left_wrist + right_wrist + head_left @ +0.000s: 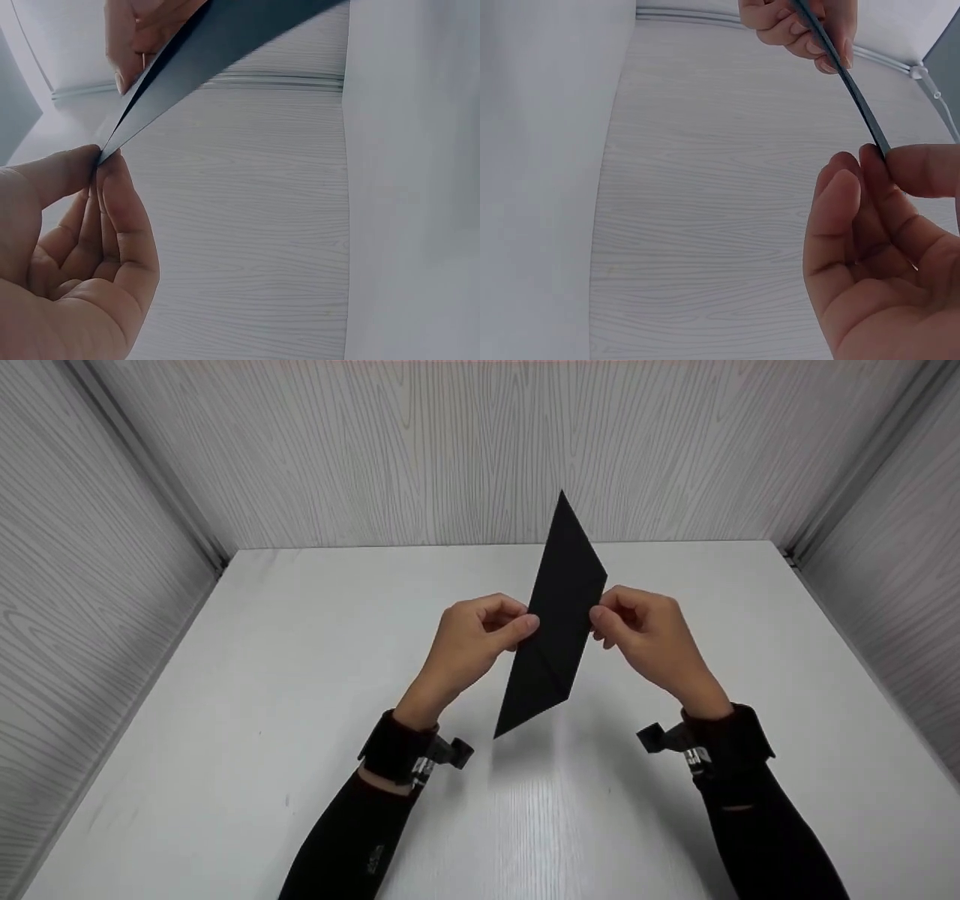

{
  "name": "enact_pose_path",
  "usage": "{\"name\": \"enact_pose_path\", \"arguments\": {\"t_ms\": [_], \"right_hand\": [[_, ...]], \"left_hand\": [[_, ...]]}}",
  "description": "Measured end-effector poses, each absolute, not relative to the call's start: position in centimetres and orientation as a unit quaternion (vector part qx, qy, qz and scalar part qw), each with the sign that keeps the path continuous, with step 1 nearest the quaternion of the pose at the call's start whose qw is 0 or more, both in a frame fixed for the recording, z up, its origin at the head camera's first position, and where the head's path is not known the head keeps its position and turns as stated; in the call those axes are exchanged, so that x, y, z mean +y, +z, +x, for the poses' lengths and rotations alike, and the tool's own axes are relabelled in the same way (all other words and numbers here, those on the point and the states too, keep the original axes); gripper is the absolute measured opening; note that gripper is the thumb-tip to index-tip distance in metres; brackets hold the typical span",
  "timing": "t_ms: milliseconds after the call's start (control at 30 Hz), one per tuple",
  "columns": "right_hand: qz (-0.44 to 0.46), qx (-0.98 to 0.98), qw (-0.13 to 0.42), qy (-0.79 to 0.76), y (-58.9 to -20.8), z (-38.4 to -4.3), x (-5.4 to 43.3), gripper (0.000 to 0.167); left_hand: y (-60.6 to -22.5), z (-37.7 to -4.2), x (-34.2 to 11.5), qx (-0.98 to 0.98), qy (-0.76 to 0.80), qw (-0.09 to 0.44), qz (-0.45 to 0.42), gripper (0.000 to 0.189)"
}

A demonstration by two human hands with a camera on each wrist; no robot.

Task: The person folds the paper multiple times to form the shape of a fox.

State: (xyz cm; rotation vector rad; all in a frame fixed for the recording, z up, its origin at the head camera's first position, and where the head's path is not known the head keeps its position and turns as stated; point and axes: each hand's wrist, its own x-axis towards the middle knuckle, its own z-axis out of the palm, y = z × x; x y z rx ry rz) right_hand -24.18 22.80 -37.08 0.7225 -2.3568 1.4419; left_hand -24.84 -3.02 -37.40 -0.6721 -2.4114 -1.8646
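Note:
A folded sheet of black paper (pixel 561 607), shaped like a slanted four-sided figure with pointed ends, is held up above the white table. My left hand (pixel 484 634) pinches its left edge between thumb and fingers. On the opposite edge, my right hand (pixel 645 634) pinches it the same way. Faint crease lines cross the paper's lower part. In the left wrist view the paper (pixel 187 71) shows layers slightly apart near the left fingertips. The right wrist view shows the paper (pixel 847 79) nearly edge-on, running from the right thumb and finger toward the other hand.
The white tabletop (pixel 300 675) spreads beneath both hands. Pale wood-grain panels stand at the back (pixel 405 450), the left (pixel 67 585) and the right (pixel 892 547). Each wrist wears a black strap with a small camera mount.

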Motion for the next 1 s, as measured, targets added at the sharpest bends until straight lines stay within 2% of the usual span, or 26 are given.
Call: {"name": "enact_pose_path", "arguments": {"t_ms": [100, 300, 500, 767, 1000], "right_hand": [[0.264, -0.821, 0.135, 0.487, -37.18, -24.19, 22.69, 0.021], [0.278, -0.823, 0.158, 0.469, -37.16, -24.23, 22.57, 0.022], [0.276, -0.826, 0.114, 0.477, -37.34, -24.10, 22.38, 0.022], [0.288, -0.828, 0.129, 0.464, -37.40, -24.15, 22.26, 0.024], [0.277, -0.839, 0.089, 0.459, -37.69, -24.17, 22.19, 0.023]], "left_hand": [[-37.39, -24.84, -3.11, -0.772, -0.600, 0.014, -0.208, 0.014], [-37.45, -24.86, -3.11, -0.772, -0.601, 0.014, -0.207, 0.015], [-37.43, -24.86, -3.17, -0.772, -0.604, 0.019, -0.200, 0.015], [-37.47, -24.94, -3.20, -0.776, -0.598, 0.025, -0.199, 0.015], [-37.49, -24.89, -3.26, -0.773, -0.603, 0.039, -0.192, 0.014]]}}
